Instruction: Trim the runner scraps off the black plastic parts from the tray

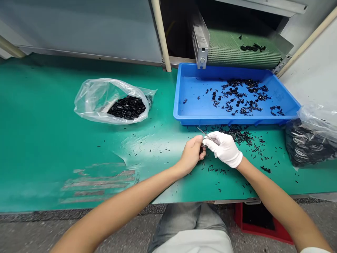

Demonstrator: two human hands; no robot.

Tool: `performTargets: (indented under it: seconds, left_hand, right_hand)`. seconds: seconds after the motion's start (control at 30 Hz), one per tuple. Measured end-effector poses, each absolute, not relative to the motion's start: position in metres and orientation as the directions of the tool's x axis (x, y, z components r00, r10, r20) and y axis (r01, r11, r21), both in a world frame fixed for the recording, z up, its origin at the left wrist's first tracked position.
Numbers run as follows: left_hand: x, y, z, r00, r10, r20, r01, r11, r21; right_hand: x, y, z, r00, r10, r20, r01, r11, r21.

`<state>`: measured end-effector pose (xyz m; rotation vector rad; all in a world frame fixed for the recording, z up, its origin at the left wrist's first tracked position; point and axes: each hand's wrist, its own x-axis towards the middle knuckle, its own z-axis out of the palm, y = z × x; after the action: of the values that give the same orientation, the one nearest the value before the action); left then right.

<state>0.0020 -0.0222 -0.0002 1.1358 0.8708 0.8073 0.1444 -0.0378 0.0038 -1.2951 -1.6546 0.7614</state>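
Note:
My bare left hand [192, 153] is closed around a small black part [202, 149], mostly hidden by the fingers. Beside it, touching or nearly so, my right hand [223, 147] in a white glove pinches a thin metal tool [202, 131] whose far end points up and left toward the blue tray. Both hands are just above the green tabletop, in front of the blue tray [229, 120]. Small black scraps [238, 135] lie on the table beyond and beside the gloved hand.
Black parts lie in the blue tray, below a green conveyor belt [226, 45]. An open clear bag [92, 102] of black pieces lies at the left on the green table [39, 140]; a fuller bag [306, 144] sits at the right. A red bin [279, 234] stands on the floor.

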Motion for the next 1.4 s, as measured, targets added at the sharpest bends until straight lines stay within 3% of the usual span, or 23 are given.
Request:
performTargets:
  seconds: [0.17,0.23,0.37,0.5,0.6,0.73,0.83,0.93,1.03,1.17,1.27,1.4]
  left_hand:
    - [0.0,-0.024,0.0,0.392,0.915,-0.096,-0.038,0.12,0.992]
    - [-0.001,-0.023,0.001,0.432,0.896,-0.098,-0.016,0.116,0.993]
    - [-0.002,-0.024,0.0,0.512,0.853,-0.101,0.034,0.098,0.995]
    - [-0.002,-0.029,-0.005,0.467,0.883,-0.047,0.089,0.006,0.996]
    - [0.001,-0.036,-0.006,0.395,0.918,-0.047,0.071,0.021,0.997]
    - [0.003,-0.042,0.003,0.386,0.922,-0.028,0.05,0.009,0.999]
    - [0.001,-0.031,0.01,0.385,0.919,-0.087,-0.033,0.108,0.994]
    - [-0.005,-0.011,0.015,0.377,0.902,-0.211,-0.215,0.307,0.927]
    - [-0.014,0.001,0.026,0.37,0.885,-0.283,-0.38,0.422,0.823]
    - [-0.024,0.009,0.052,0.378,0.891,-0.253,-0.548,0.436,0.714]
    - [-0.02,0.028,0.077,0.398,0.901,-0.171,-0.495,0.368,0.787]
    - [0.014,0.092,0.093,0.417,0.909,-0.002,-0.284,0.133,0.949]
  right_hand:
    - [0.143,-0.038,0.014,-0.026,1.0,-0.016,0.268,-0.008,-0.963]
    - [0.142,-0.039,0.018,-0.019,0.998,-0.06,0.249,-0.054,-0.967]
    - [0.139,-0.042,0.017,-0.022,0.998,0.05,0.345,0.055,-0.937]
    - [0.134,-0.044,0.012,-0.099,0.969,0.228,0.554,0.244,-0.796]
    - [0.127,-0.042,0.009,0.015,0.976,0.217,0.609,0.164,-0.776]
    - [0.124,-0.035,0.008,0.22,0.975,-0.041,0.332,-0.114,-0.936]
    - [0.133,-0.03,0.012,0.196,0.971,-0.134,0.209,-0.175,-0.962]
    - [0.146,-0.024,0.015,0.074,0.997,0.018,0.426,-0.015,-0.905]
    - [0.162,-0.018,0.015,-0.131,0.981,0.143,0.635,0.194,-0.748]
    - [0.179,-0.013,0.017,-0.274,0.955,0.117,0.658,0.275,-0.701]
    - [0.183,-0.012,0.019,-0.194,0.966,0.172,0.596,0.255,-0.761]
    - [0.18,-0.01,0.018,0.156,0.942,0.297,0.456,0.198,-0.868]
